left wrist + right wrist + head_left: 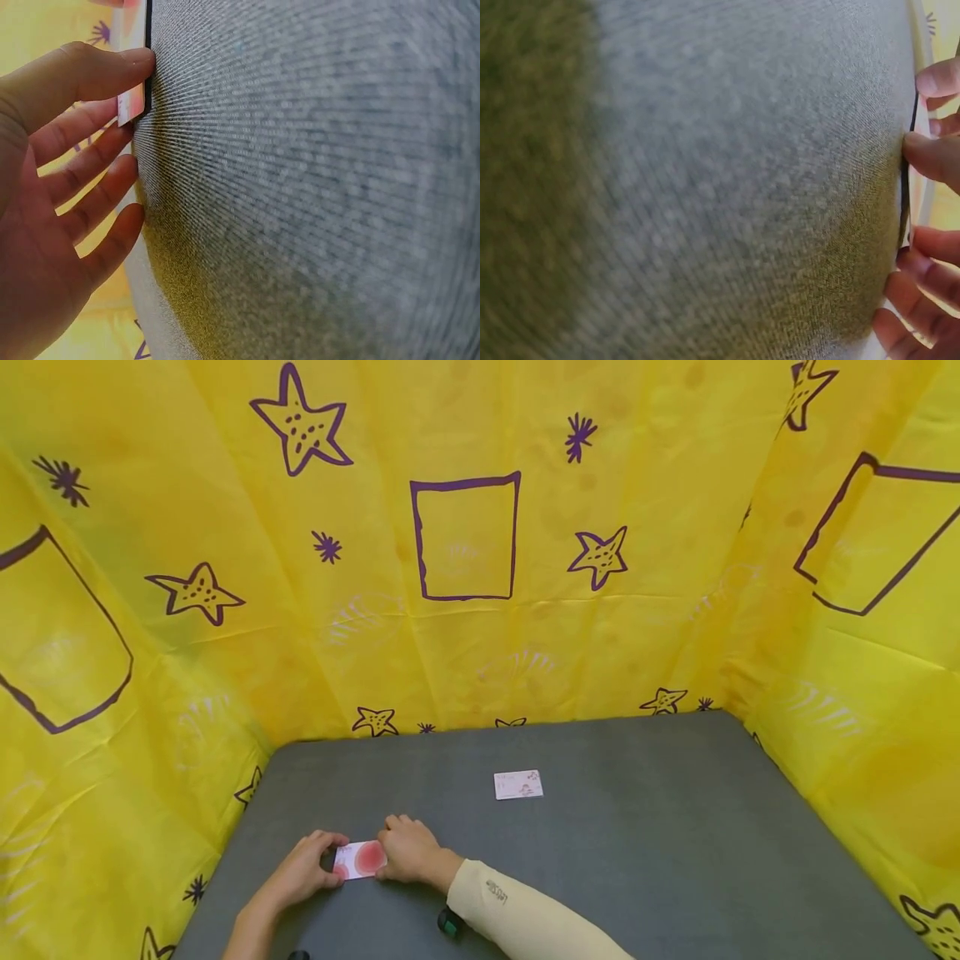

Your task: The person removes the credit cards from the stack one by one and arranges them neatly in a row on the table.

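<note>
A small white card (pixel 361 860) with red-pink round patches lies low over the grey table, between my two hands. My left hand (pixel 302 868) pinches its left end with thumb and fingers. At the right end, my right hand (pixel 408 850) grips the card, its fingers bent over that edge. In the left wrist view the card (pixel 132 105) appears edge-on, close to the table surface, with the thumb (pixel 112 71) on it and the other fingers spread below. The right wrist view shows the right thumb (pixel 934 157) at the card's thin dark edge.
A second white card (pixel 517 784) with small reddish drawings lies flat on the grey table (pixel 637 827), farther back and to the right. Yellow curtains (pixel 480 652) with purple stars enclose the table's back and sides. A dark device (pixel 450 922) shows beside the cream right sleeve (pixel 532 910).
</note>
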`<state>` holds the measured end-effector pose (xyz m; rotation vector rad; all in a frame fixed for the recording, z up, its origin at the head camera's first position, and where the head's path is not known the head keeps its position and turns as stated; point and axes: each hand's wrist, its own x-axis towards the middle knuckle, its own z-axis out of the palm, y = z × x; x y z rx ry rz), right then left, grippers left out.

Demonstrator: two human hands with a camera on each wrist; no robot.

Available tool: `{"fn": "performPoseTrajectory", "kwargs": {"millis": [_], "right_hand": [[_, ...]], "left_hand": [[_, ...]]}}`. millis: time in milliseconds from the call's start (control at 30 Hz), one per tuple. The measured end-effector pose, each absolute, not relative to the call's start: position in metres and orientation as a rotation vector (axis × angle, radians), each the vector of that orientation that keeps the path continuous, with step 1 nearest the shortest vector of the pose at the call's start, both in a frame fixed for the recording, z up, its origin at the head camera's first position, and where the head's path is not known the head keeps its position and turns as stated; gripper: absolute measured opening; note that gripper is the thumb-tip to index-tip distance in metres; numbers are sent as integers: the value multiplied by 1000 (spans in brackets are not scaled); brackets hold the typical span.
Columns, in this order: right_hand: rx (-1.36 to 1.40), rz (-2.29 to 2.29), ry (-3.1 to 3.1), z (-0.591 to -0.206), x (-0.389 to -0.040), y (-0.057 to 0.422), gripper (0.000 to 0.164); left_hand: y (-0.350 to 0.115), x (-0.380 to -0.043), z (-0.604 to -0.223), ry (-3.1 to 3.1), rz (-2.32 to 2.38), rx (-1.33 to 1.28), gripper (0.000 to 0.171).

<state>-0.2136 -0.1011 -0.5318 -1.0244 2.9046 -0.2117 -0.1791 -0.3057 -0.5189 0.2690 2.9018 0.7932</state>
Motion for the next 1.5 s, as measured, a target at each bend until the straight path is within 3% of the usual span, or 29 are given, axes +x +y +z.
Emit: {"fn": "performPoseTrajectory", "kwargs": {"millis": [1500], "right_hand": [[-995,-266,2893,-534,-210,-98,44]], "left_hand": [[-299,-177,-520,2887,782,167,49]]}}
